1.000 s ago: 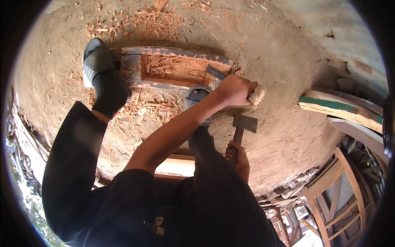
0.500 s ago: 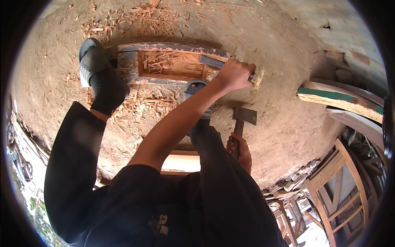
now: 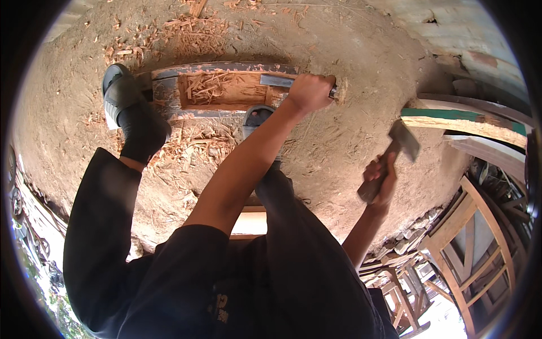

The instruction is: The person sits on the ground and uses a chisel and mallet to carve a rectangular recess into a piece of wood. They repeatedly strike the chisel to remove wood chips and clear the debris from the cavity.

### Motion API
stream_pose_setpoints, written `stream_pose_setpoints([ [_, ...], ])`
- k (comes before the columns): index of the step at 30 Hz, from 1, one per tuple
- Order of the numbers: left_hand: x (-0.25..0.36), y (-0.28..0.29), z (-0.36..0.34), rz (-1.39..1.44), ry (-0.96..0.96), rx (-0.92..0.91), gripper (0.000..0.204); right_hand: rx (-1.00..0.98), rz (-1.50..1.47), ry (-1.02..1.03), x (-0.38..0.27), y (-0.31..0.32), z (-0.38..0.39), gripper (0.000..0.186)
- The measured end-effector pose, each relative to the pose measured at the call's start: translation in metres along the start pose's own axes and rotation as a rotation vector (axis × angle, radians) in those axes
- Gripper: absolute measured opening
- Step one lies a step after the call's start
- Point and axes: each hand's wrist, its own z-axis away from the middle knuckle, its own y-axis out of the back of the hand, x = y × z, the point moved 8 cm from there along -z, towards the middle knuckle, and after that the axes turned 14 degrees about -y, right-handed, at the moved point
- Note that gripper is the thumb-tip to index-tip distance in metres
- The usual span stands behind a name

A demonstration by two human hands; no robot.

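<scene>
My left hand (image 3: 311, 93) is closed around the handle of a chisel (image 3: 276, 81). Its flat steel blade reaches left over the right end of a rectangular recess in a dark-painted wooden piece (image 3: 167, 97). The blade's edge is at the inside of the recess, where loose wood chips (image 3: 206, 87) lie. Out to the right, my right hand (image 3: 385, 179) grips a hatchet (image 3: 403, 140) by its short wooden handle. The hatchet's head is raised above the ground, tilted and blurred by motion.
My sandalled feet brace the piece, the left foot (image 3: 121, 93) at its left end, the right foot (image 3: 258, 116) along its near side. Wood shavings (image 3: 200, 133) litter the dirt floor. Boards (image 3: 463, 125), a wooden frame (image 3: 491, 248) and a corrugated metal sheet (image 3: 457, 25) stand on the right.
My right hand has swung the hatchet outward, right and up, from beside my knee. My left hand and chisel, like the whole scene, appear slightly shifted left.
</scene>
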Motion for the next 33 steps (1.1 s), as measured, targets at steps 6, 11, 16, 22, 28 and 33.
stream_pose_setpoints([
  [6, 0.002, -0.006, 0.0, -0.004, 0.02, -0.055, 0.018, 0.005, 0.108, -0.097, 0.021, -0.067, -0.003, 0.028],
  [11, -0.004, -0.017, 0.006, -0.017, 0.011, -0.062, 0.017, -0.126, 0.228, -0.322, 0.032, -0.059, 0.005, 0.029],
  [16, -0.001, -0.024, 0.006, -0.025, 0.016, -0.094, 0.016, -0.089, -0.124, -0.057, -0.01, -0.028, -0.016, 0.028],
  [22, -0.008, -0.026, 0.003, -0.038, 0.066, -0.15, 0.021, -0.126, 0.318, -0.338, 0.046, -0.074, -0.006, 0.024],
  [28, 0.005, -0.02, 0.005, -0.229, -0.056, -0.011, 0.021, -0.041, 0.258, -0.284, 0.013, -0.066, -0.003, 0.025],
  [33, -0.001, -0.025, 0.007, -0.243, -0.046, -0.016, 0.026, -0.025, 0.163, -0.165, -0.033, -0.018, -0.013, 0.025],
])
